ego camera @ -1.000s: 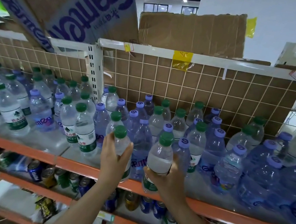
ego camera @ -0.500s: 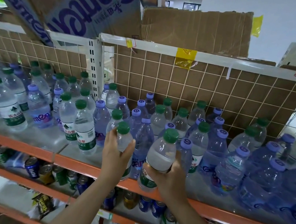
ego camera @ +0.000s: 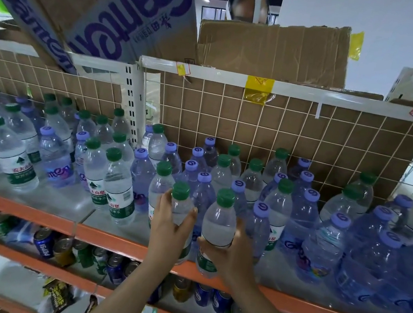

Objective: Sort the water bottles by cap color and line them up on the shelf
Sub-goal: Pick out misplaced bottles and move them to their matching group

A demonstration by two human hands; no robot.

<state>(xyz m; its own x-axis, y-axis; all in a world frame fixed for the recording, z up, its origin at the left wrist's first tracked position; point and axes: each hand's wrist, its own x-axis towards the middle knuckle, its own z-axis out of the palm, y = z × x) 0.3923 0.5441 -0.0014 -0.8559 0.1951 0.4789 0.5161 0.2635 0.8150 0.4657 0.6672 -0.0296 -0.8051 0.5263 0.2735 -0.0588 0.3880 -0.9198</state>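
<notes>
Many water bottles with green caps and purple caps stand mixed on the shelf (ego camera: 35, 212) with the orange front edge. My left hand (ego camera: 166, 232) grips a green-capped bottle (ego camera: 180, 205) at the shelf front. Right beside it my right hand (ego camera: 234, 257) holds a second green-capped bottle (ego camera: 218, 226), which is tilted left and lifted so that its base hangs over the orange edge. Purple-capped bottles (ego camera: 324, 248) crowd the right half. Green-capped bottles (ego camera: 13, 157) stand mostly at the left, with a few purple ones among them.
A wire grid backed by cardboard (ego camera: 281, 140) closes the shelf's rear. Cardboard boxes (ego camera: 272, 49) lie on top, and a person's head shows behind them. Drink cans (ego camera: 44, 242) fill the lower shelf. A bare patch of shelf (ego camera: 70, 204) lies left of my hands.
My right hand has lifted its green-capped bottle and tilted it left, drawing its base out over the shelf's front edge. The left hand's bottle has stayed close to where it was.
</notes>
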